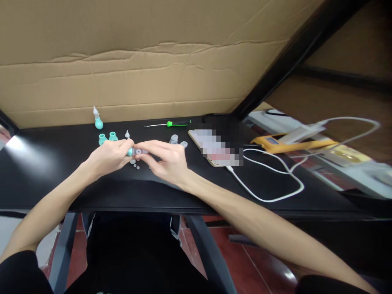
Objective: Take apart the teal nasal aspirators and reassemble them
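Head view looks down on a black table (45,163) backed by a sheet of cardboard (153,53). Both hands meet near the middle of the table over a small teal-and-clear piece (136,152). The left hand (108,157) pinches its teal end with curled fingers, and the right hand (167,159) grips the clear end between thumb and forefinger, so the piece is held just above the table between the two hands.

Tiny clear bits (135,164) lie scattered on the table directly under the hands. Just behind the left hand stand two teal caps (108,138) and a small clear tip (127,134); farther back, near the cardboard, a teal bulb with a clear nozzle (98,119) stands upright. Behind the right hand sit clear cups (176,140), partly hidden by the fingers. A green-handled screwdriver (171,123) lies flat toward the back. To the right, a phone (214,149) with a blurred screen lies flat, and a white cable (269,179) loops from it across the table. An orange device (275,143) rests beyond the table's right edge.
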`<state>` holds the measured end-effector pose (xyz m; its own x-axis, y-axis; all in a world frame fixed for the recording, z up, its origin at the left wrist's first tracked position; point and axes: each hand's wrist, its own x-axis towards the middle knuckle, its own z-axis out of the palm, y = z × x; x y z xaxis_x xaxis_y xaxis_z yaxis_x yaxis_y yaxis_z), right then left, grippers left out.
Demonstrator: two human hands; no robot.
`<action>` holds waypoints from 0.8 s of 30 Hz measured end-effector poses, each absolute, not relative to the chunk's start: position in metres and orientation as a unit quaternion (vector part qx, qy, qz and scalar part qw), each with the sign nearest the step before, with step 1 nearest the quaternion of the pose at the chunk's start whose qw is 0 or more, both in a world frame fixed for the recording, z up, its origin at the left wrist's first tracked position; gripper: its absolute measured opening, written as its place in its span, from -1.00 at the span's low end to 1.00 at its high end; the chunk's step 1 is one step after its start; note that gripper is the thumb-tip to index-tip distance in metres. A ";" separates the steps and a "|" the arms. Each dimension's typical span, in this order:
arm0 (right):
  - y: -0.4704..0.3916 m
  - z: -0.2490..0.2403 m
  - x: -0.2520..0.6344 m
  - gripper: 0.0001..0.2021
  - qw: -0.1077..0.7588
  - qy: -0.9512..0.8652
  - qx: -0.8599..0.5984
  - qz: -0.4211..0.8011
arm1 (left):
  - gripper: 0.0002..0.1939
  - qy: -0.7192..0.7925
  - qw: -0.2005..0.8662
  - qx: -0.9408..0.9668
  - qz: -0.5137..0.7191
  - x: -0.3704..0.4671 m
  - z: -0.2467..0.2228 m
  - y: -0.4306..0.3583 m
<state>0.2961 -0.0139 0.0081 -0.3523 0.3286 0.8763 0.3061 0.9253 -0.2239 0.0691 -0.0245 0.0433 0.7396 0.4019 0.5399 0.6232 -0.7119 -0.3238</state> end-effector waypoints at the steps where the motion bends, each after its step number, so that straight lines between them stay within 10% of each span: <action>1: -0.016 0.009 0.295 -0.84 0.534 -0.817 -0.213 0.039 | -0.52 -0.282 0.265 -0.895 -0.223 0.070 0.043 -0.025; 24: -0.021 0.034 0.285 -0.48 0.421 -0.502 -0.286 0.699 | -0.55 -0.288 0.346 -0.863 -0.230 0.074 0.044 -0.025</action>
